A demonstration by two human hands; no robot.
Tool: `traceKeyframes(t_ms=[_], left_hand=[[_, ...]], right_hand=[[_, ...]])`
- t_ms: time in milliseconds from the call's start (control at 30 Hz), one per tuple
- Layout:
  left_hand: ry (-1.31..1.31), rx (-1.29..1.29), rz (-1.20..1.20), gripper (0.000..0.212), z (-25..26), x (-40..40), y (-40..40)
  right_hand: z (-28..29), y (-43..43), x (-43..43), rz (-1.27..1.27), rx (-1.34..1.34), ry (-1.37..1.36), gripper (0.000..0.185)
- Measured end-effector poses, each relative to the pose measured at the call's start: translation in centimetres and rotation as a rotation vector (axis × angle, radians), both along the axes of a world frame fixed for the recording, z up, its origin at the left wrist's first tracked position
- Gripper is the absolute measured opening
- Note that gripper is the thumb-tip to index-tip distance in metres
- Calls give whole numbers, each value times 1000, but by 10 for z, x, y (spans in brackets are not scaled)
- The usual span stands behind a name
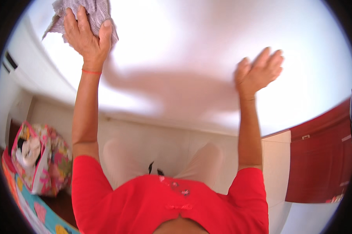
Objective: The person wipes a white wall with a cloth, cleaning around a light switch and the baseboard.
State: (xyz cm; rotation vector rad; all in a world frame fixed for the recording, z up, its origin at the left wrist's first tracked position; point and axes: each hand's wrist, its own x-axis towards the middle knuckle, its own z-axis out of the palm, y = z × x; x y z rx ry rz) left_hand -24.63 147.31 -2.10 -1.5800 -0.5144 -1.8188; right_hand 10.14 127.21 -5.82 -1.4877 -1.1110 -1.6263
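My left hand (86,38) lies spread over a crumpled grey-mauve cloth (98,13), holding it against a smooth white surface (164,35). The cloth's top edge runs out of view. A thin red string circles my left wrist. Farther right, my right hand (259,71) is slightly blurred and holds nothing, its thumb apart from the fingers. It is over the same white surface; whether the palm touches cannot be told. Shadows of my arms and body fall across the surface.
At the lower left stands a flowered bag (51,163) with items inside, beside a colourful patterned fabric (37,201). A dark red wooden door (319,158) is at the right. Below the white surface's edge are pale floor tiles (152,140) and my legs in light trousers (203,162).
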Motion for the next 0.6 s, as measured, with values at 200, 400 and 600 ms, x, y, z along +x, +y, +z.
traceKeyframes(t_ms=[200, 400, 600], left_hand=[[358, -9, -16, 65, 24, 122, -85], [826, 41, -206, 50, -23, 111, -88], [576, -11, 10, 66, 18, 32, -36]], right_hand=[[-4, -10, -5, 128, -2, 123, 50], [-117, -24, 15, 67, 85, 375, 50], [-181, -20, 12, 41, 82, 468, 50]])
